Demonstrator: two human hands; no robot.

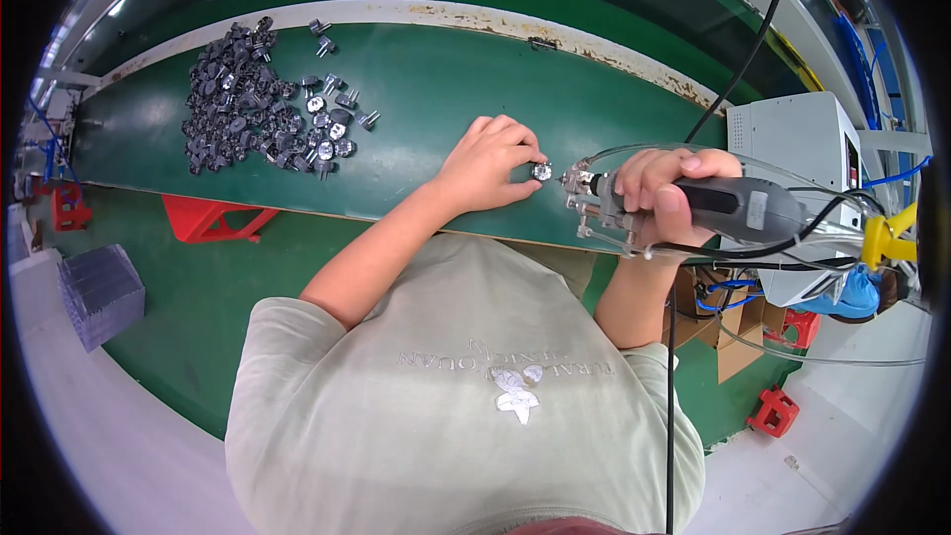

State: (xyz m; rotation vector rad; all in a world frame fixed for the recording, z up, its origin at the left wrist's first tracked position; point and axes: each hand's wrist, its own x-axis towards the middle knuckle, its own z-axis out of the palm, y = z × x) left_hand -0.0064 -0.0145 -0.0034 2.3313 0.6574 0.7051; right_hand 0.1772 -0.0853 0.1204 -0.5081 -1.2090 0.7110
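My left hand [487,164] rests on the green bench top, its thumb and fingers pinching a small round dark part with a silvery face [541,171]. In my right hand [666,190] is a grey-black electric screwdriver [748,208], held sideways. Its tip, with clear tubes and metal fittings around it, points left at the small part, with a narrow gap between them as far as I can see. To the left lies a large heap of similar dark parts [233,104]. Several loose ones [327,124] with silvery faces or pins are scattered at its right side.
A white machine box [792,149] stands at the right end of the green bench [426,69]. A black cable [758,50] and clear hoses run to the screwdriver. Below are a red stool [213,218], a cardboard box [738,337] and a grey block-shaped bin [101,295].
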